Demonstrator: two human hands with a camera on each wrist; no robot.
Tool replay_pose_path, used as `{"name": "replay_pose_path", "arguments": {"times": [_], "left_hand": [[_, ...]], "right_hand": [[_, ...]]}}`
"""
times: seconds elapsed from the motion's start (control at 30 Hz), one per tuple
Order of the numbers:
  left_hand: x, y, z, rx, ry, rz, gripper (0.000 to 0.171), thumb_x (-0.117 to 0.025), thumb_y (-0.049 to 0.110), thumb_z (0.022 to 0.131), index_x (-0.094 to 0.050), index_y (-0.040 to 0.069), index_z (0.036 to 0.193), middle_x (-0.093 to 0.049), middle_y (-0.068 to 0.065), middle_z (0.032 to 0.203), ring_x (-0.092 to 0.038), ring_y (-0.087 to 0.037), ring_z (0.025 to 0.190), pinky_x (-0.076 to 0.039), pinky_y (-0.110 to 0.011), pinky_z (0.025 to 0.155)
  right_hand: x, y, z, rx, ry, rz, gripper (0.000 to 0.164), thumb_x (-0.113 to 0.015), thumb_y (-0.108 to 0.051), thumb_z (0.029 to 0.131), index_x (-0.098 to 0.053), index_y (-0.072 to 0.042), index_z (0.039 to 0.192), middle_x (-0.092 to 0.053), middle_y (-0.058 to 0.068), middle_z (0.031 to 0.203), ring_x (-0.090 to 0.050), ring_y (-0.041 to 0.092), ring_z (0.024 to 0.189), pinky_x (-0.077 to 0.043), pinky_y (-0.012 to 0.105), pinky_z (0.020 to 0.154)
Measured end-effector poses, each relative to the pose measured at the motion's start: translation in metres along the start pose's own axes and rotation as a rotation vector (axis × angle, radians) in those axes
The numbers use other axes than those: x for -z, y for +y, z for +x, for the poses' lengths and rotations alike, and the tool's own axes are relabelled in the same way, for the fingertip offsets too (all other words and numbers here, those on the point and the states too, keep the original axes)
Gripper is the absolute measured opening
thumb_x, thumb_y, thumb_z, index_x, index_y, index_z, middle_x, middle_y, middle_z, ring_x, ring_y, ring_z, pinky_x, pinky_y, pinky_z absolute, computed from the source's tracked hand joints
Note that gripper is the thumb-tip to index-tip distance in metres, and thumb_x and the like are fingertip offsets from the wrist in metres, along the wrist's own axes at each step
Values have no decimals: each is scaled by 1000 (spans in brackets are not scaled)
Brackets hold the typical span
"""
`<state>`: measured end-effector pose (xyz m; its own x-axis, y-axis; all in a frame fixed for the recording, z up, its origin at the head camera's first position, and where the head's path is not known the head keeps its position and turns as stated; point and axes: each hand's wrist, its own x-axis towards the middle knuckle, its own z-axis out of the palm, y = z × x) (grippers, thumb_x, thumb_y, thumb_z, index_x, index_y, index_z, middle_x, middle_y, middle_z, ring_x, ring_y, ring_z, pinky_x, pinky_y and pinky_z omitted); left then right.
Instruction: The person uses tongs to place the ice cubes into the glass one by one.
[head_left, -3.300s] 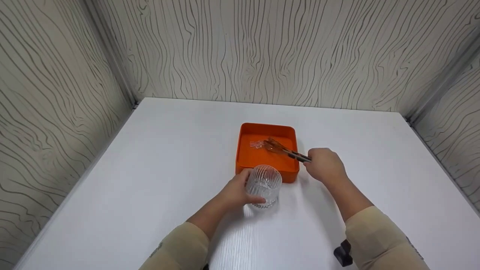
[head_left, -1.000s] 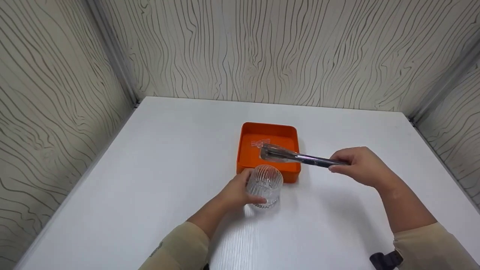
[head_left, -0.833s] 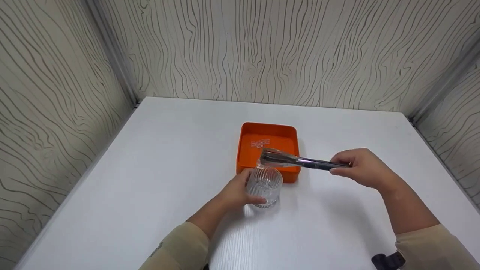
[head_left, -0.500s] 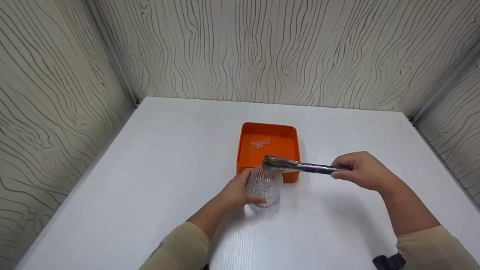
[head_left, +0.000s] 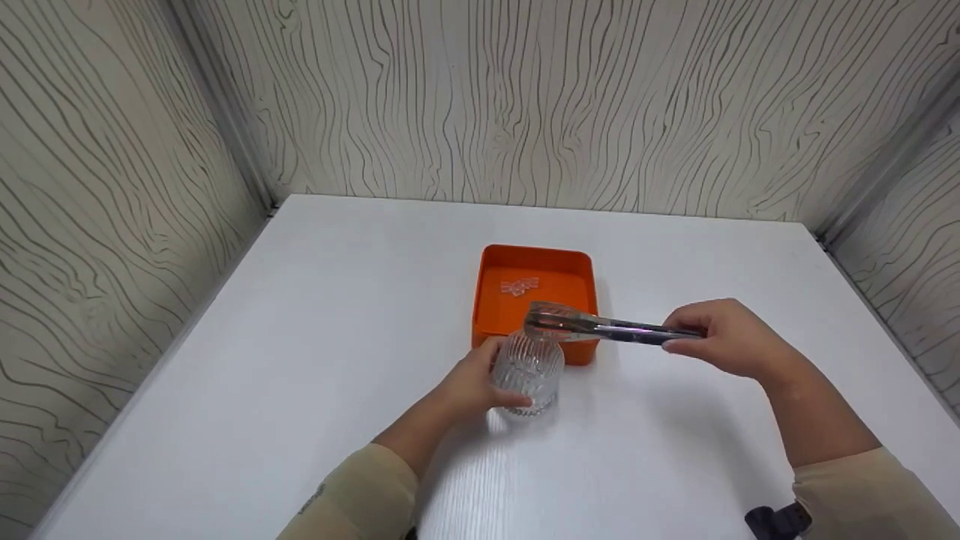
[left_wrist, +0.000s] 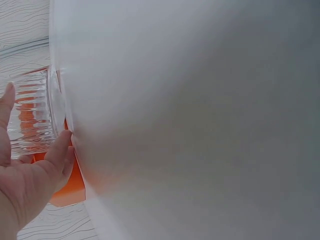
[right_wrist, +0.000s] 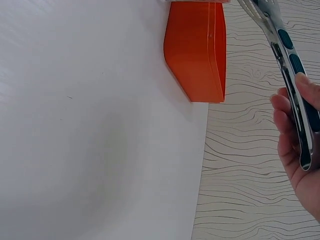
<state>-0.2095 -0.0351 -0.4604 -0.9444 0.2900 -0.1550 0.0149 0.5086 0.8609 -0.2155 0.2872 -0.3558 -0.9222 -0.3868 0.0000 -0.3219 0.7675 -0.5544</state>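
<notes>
My left hand [head_left: 469,382] holds a clear ribbed glass [head_left: 529,379] on the table, its fingers and thumb around the side. In the left wrist view the ribbed wall of the glass [left_wrist: 32,112] shows between thumb and fingers. My right hand [head_left: 724,337] grips metal tongs [head_left: 630,331] by the handle end. The tips of the tongs are over the rim of the glass, slightly apart. I cannot tell whether anything is between them. Several small clear pieces [head_left: 519,286] lie in an orange tray [head_left: 480,307] just behind the glass. Clear material shows at the bottom of the glass.
The white table [head_left: 337,300] stretches out on both sides of the tray. Patterned panels [head_left: 480,105] stand behind and at the sides. A small black device [head_left: 776,519] is at the right sleeve.
The tongs have come up out of the tray and moved to the rim of the glass. They dipped lower, then rose slightly with their tips further apart. The left hand and glass stay put.
</notes>
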Motion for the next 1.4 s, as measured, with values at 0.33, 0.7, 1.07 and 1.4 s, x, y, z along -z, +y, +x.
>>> {"name": "replay_pose_path", "arguments": {"times": [0.33, 0.7, 1.07, 1.4], "left_hand": [[1, 0, -1, -47, -3, 14, 81, -84, 34, 60, -42, 22, 128, -51, 2, 125, -47, -21, 117, -36, -45, 101], [-1, 1, -1, 19, 4, 29, 81, -83, 37, 61, -40, 27, 129, -49, 4, 127, -45, -21, 119, -36, -47, 101], [-1, 2, 0, 59, 8, 23, 82, -83, 38, 61, -40, 29, 130, -48, 5, 128, -44, -22, 120, -37, -49, 100], [-1, 2, -2, 26, 8, 33, 77, -82, 37, 62, -41, 30, 127, -50, 6, 126, -44, -21, 120, -35, -48, 101]], "right_hand": [[1, -1, 4, -28, 42, -18, 6, -69, -18, 80, -65, -14, 83, -55, -2, 68, -46, 14, 63, -39, 26, 52], [-3, -2, 15, -117, 47, -66, 10, -67, -22, 83, -66, -13, 88, -56, 1, 73, -47, 19, 70, -39, 30, 57], [-17, -4, 31, -218, 75, -83, 16, -63, -25, 86, -66, -11, 91, -57, 4, 77, -48, 22, 75, -39, 30, 60], [-42, -14, 51, -269, 101, -118, 18, -62, -25, 86, -66, -8, 92, -60, 5, 77, -50, 23, 72, -43, 32, 61]]}}
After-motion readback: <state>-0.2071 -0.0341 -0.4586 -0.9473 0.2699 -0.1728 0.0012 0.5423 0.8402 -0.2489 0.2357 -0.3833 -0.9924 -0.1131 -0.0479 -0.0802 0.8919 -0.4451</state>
